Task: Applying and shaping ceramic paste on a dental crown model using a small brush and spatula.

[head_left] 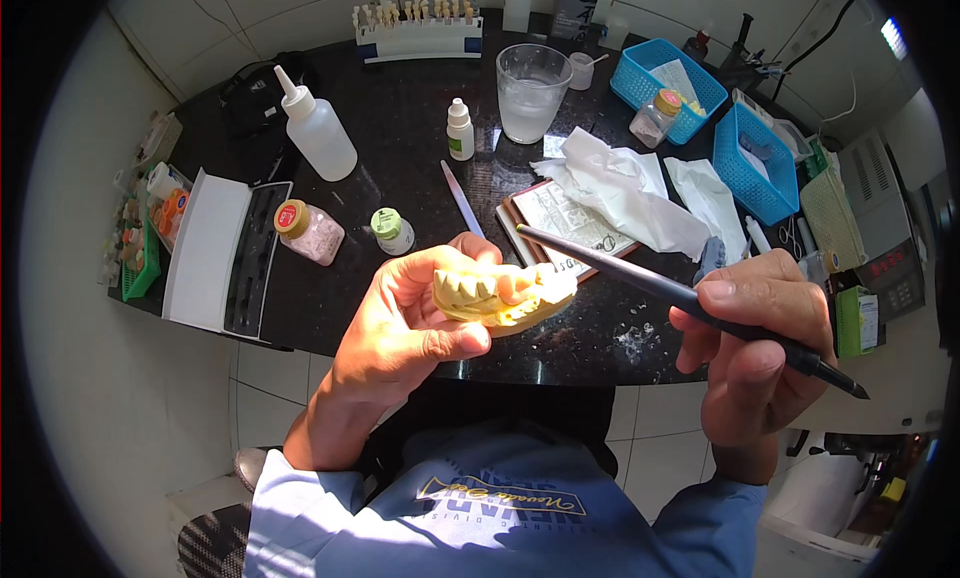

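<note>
My left hand (400, 318) is closed around a yellowish plaster dental model (520, 318), thumb in front and fingers behind, the row of teeth facing up in bright light. In my right hand (755, 338) a slim dark brush (640, 281) is pinched like a pen. Its tapered black end (848, 383) points down to the right, while the thin other end sits just above the model, apparently not touching it. A blue-grey lump (710, 258) shows just behind my right fingers. Beyond the model lie a pale-handled tool (462, 200) and a printed box (575, 218).
Crumpled white tissues (630, 188) lie beyond my right hand. A glass of cloudy water (533, 98), a dropper bottle (460, 130), a squeeze bottle (320, 138) and powder jars (310, 234) stand on the black counter (400, 98). Blue baskets (755, 168) are at right, a tooth shade rack (420, 40) at back.
</note>
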The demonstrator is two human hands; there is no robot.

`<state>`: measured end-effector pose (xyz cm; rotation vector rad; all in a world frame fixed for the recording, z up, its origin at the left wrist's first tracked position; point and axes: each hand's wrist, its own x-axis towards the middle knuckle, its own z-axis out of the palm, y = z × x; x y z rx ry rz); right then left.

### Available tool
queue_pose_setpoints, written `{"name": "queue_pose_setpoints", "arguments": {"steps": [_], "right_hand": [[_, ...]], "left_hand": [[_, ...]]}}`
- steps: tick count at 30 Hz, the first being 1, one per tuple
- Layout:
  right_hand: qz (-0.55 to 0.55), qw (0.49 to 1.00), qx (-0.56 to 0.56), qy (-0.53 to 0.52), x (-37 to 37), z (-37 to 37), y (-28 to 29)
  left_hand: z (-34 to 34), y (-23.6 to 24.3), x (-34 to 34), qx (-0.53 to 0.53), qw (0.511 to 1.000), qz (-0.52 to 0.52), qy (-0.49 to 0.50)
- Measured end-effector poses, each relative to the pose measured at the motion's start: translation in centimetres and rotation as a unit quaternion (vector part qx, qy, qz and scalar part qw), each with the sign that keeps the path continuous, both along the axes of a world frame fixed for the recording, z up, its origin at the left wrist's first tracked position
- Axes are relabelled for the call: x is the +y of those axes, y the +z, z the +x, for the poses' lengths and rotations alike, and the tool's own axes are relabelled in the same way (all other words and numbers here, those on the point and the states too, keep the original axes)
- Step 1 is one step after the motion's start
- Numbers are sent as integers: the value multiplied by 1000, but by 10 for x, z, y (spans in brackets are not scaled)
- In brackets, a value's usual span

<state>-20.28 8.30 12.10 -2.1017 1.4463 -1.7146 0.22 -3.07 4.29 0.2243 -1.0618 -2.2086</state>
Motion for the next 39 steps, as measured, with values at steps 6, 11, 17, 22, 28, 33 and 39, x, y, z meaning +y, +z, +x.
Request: {"name": "queue_pose_setpoints", "arguments": {"steps": [6, 11, 17, 22, 28, 33, 39], "right_hand": [[8, 1000, -6, -8, 4, 1, 1], [3, 1000, -15, -8, 4, 2, 1], [5, 1000, -19, 0, 1, 1, 0], [24, 994, -102, 11, 4, 5, -1], [60, 996, -66, -5, 5, 2, 2], [29, 996, -45, -67, -2, -2, -2], [98, 988, -109, -41, -7, -9, -8]], "left_hand": [[-1, 3, -1, -8, 1000, -2, -3], [-1, 6, 2, -1, 1000, 22, -21], [-2, 7, 2, -4, 999, 1, -44], [-2, 9, 0, -3, 999, -8, -51], [-4, 12, 2, -38, 999, -1, -36], [-7, 13, 4, -54, 998, 10, -18], [-11, 14, 11, -44, 999, 17, -5]]}}
